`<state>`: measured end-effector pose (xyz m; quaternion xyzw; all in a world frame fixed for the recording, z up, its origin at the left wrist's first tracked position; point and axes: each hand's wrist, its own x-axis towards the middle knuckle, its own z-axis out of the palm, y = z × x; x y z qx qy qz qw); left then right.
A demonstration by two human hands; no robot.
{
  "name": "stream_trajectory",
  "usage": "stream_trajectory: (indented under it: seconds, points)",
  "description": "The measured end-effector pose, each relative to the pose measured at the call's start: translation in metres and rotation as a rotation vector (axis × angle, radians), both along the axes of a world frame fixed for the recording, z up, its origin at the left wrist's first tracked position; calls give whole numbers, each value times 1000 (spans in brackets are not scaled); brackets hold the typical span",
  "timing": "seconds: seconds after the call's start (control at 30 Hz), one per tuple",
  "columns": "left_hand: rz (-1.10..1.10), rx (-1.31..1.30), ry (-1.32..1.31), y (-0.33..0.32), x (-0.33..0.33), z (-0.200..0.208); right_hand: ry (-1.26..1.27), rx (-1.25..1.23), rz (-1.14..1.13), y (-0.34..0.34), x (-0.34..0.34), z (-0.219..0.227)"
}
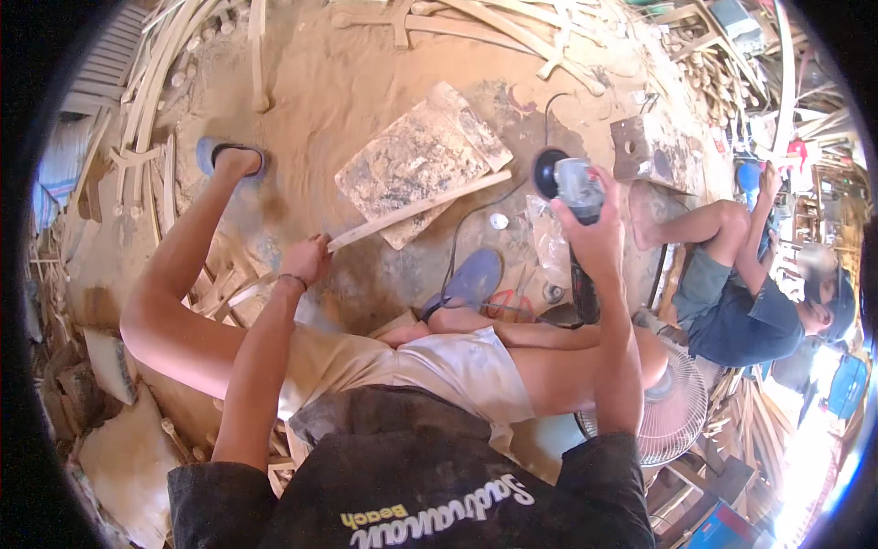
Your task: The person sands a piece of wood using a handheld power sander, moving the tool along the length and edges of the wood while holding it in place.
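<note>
My left hand [306,259] is closed round the near end of a long, slim wooden strip [425,206]. The strip slants up to the right, and its middle lies across a worn, dusty block [407,151] on the ground. In my right hand [596,229] is an angle grinder [576,179], gripped around its body. A round black disc [548,173] on the grinder faces left, beside the strip's far end and apart from it. The fingers' undersides on both hands are partly hidden.
A dark cord [455,240] runs along the ground past my sandal [476,277]. A caged fan [672,416] stands by my right knee. Another person [745,311] sits at the right. Curved wooden pieces [476,32] lie at the back. A clear plastic bag [546,242] lies below the grinder.
</note>
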<state>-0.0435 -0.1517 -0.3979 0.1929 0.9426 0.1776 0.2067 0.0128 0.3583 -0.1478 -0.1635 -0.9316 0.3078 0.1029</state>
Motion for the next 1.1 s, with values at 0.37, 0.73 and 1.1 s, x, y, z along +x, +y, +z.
stream_trajectory:
  seconds: [0.37,0.73,1.1]
  points:
    - [-60,-121,-2,-5,-26,-19,-472,171,403,-137,4,-64]
    - [-114,-98,107,-9,-13,-23,-456,187,119,-70,-11,-54]
    - [-77,-60,111,-3,-11,-16,-231,37,-23,-12,-13,-71]
